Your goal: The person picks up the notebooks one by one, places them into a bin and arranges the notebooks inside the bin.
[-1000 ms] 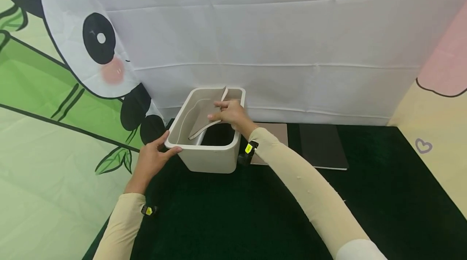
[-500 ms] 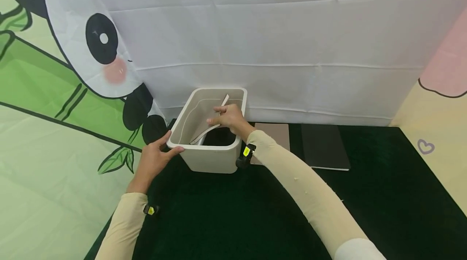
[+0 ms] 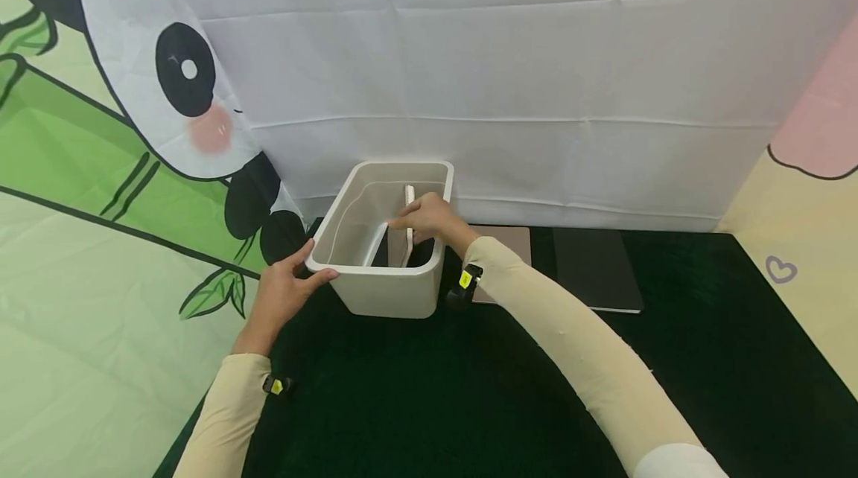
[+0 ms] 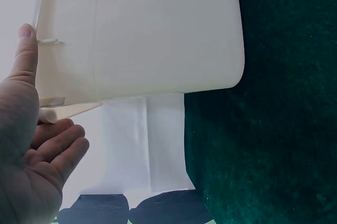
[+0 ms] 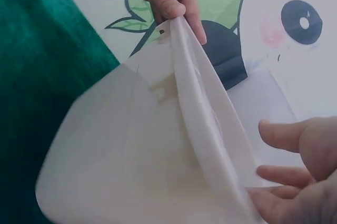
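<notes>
A white plastic bin (image 3: 385,292) stands at the back of the table. My left hand (image 3: 278,299) grips its near left rim, the thumb over the edge and the other fingers outside and below, as the left wrist view shows. Inside the bin a beige notebook (image 3: 400,249) stands on edge, straight and upright. My right hand (image 3: 432,217) reaches over the right rim, its fingers extended across the notebook's upper edge and hiding part of it. In the right wrist view the right-hand fingers (image 5: 281,174) are spread apart. A dark item (image 3: 379,253) lies low in the bin.
Right of the bin lie a beige notebook (image 3: 512,243) and a black notebook (image 3: 596,269) on the dark green cloth (image 3: 415,396). A white hanging sheet (image 3: 509,76) rises right behind the bin, with a panda print at the left.
The notebook in the bin was bent and slanted in my right hand; it now stands straight and lower. My right-hand fingers have loosened. The left hand stays on the rim.
</notes>
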The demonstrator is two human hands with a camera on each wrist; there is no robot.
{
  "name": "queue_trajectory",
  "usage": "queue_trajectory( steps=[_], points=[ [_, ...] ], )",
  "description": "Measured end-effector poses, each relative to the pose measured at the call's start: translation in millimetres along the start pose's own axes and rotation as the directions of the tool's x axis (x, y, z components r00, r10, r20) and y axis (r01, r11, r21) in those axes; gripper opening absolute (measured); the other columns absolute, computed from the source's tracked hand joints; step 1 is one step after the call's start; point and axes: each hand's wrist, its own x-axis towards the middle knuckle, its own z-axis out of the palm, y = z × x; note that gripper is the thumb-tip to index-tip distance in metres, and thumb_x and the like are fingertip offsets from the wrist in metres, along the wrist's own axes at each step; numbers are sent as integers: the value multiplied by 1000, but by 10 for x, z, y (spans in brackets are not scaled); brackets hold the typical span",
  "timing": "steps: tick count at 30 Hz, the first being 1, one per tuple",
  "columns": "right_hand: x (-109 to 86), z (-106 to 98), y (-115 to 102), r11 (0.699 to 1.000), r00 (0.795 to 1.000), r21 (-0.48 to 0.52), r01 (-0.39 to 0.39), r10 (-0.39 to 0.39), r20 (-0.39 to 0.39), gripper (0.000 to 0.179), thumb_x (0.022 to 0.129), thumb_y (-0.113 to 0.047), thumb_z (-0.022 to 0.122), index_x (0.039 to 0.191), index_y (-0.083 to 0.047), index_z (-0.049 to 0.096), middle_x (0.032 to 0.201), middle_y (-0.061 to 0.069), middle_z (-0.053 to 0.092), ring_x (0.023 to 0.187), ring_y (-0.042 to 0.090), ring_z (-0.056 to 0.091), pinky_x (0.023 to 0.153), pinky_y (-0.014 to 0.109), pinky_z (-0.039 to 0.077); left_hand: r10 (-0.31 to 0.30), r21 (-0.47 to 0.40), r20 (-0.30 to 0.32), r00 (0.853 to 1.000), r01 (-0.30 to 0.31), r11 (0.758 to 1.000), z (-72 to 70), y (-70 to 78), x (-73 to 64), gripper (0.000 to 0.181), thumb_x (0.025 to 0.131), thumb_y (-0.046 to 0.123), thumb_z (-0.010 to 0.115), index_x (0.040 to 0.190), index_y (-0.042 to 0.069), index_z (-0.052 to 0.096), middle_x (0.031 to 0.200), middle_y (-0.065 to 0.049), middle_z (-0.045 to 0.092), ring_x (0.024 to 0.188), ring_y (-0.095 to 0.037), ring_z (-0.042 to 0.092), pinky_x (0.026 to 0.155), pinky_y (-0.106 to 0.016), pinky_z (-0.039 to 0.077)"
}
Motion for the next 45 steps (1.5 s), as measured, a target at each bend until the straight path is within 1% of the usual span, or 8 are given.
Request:
queue_trajectory(
  steps=[5, 9, 17, 25, 33, 38, 42, 45],
  points=[
    [-164, -315, -22, 983, 991, -150, 103, -113, -65, 49, 94, -28, 76, 134, -2, 66, 134, 19, 65, 108, 32, 71, 92, 41, 59, -12, 0, 12, 1000, 12, 1000, -1, 12, 4, 94, 87, 62, 72, 161, 21, 32, 155, -27, 42, 138, -50, 46, 102, -67, 44],
    [-349, -683, 22, 950, 975, -253, 183, -208, -74, 52, 96, -38, 72, 139, -10, 64, 136, 14, 66, 121, 28, 65, 99, 43, 54, -5, -3, 11, 1000, 5, 1000, 9, 13, 13, 93, 87, 62, 72, 161, 21, 32, 154, -27, 42, 138, -50, 46, 102, -67, 44],
    [-730, -1359, 433, 905, 954, -340, 255, -293, -67, 60, 96, -43, 71, 145, -11, 58, 146, 12, 59, 132, 30, 59, 104, 50, 51, -16, -10, -2, 1000, 16, 1000, 11, 3, 4, 92, 87, 62, 72, 161, 23, 32, 154, -26, 43, 138, -49, 46, 102, -68, 44],
    [-1129, -1795, 1093, 875, 949, -430, 221, -294, -111, 65, 98, -43, 68, 151, -9, 51, 148, 18, 55, 131, 35, 59, 101, 56, 51, -9, -20, 0, 1000, 9, 1000, 44, -4, 6, 93, 87, 63, 71, 161, 23, 32, 155, -26, 42, 137, -50, 47, 101, -68, 45],
    [-1326, -1999, 1553, 857, 942, -464, 224, -313, -124, 62, 99, -41, 69, 149, -8, 53, 148, 19, 55, 130, 38, 59, 102, 59, 49, -3, -12, -18, 1000, 3, 1000, 24, 16, 5, 91, 88, 59, 73, 160, 21, 33, 153, -27, 45, 134, -50, 50, 100, -68, 46],
    [-1462, -2098, 1812, 839, 955, -522, 151, -260, -140, 62, 98, -43, 68, 148, -10, 55, 145, 23, 57, 126, 43, 61, 97, 59, 53, -1, -8, -16, 1000, 1, 1000, 32, 9, 5, 90, 88, 58, 73, 160, 21, 33, 152, -27, 45, 134, -50, 50, 100, -68, 45],
    [-1563, -2177, 2017, 807, 963, -583, 92, -221, -154, 63, 97, -46, 70, 146, -9, 57, 139, 28, 60, 103, 42, 70, 82, 52, 59, 1, -2, -9, 1000, -1, 1000, 29, 19, 12, 91, 88, 58, 73, 160, 20, 33, 152, -28, 45, 134, -51, 50, 100, -68, 46],
    [-1620, -2236, 2177, 792, 967, -608, 56, -195, -164, 66, 95, -48, 70, 145, -8, 58, 126, 28, 66, 72, 26, 61, 63, 38, 51, -2, -4, -11, 1000, 2, 1000, 25, 22, 23, 91, 88, 58, 74, 160, 19, 33, 153, -28, 45, 135, -51, 49, 100, -69, 45]
  ],
)
